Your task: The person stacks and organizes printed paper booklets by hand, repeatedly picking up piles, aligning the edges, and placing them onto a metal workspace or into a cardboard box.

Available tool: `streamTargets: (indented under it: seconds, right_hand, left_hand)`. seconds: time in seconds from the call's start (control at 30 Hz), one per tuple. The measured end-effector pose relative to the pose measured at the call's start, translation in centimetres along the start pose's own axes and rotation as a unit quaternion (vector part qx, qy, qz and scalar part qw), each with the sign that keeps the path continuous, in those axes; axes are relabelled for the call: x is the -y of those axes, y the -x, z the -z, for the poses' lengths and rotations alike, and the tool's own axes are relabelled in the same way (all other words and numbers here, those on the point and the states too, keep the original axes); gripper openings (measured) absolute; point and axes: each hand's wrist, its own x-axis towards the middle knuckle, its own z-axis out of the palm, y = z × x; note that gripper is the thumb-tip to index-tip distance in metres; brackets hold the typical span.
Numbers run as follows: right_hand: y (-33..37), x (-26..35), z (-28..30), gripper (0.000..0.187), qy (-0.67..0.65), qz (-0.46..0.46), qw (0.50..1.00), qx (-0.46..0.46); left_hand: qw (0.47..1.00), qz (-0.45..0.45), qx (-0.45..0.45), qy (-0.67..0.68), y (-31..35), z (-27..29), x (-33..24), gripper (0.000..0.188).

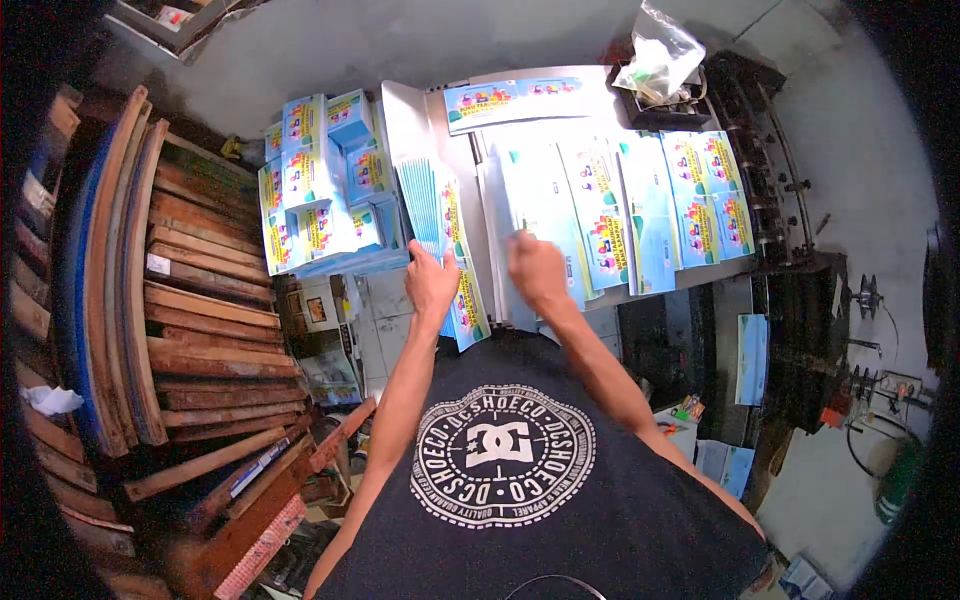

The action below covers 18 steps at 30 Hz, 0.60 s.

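Note:
My left hand (433, 290) is closed round the near part of a fanned stack of light-blue printed booklets (420, 200), whose edges show as thin stripes. Below that hand the stack's colourful covers (468, 305) reach toward my shirt. Over the white work surface my right hand (540, 272) hovers or rests beside a large pale sheet (533, 185). Motion blurs its curled fingers, so whether it holds anything cannot be made out. To its right lie overlapping printed cover sheets (603, 215) in blue, white and yellow.
Piled booklets (310, 170) stand on the left. A long printed strip (515, 100) lies at the back. A black tray with a plastic bag (665, 60) sits at the far right corner, near a dark metal machine (780, 150). Stacked wooden boards (215, 310) fill the left side.

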Motion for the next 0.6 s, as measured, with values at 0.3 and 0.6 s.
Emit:
streamTargets:
  seconds: [0.3,0.6]
  right_hand:
    - [2.0,-4.3,1.4,0.096,0.076,0.033,0.989,-0.124]
    - [0.5,-5.4,0.4,0.121,0.135,-0.076,0.981,-0.119]
  left_hand:
    - [1.000,-0.008,-0.001,-0.022,0.6,0.5,0.1,0.077]
    - [0.998,-0.056,-0.005,0.008,-0.1,-0.9,0.4,0.074]
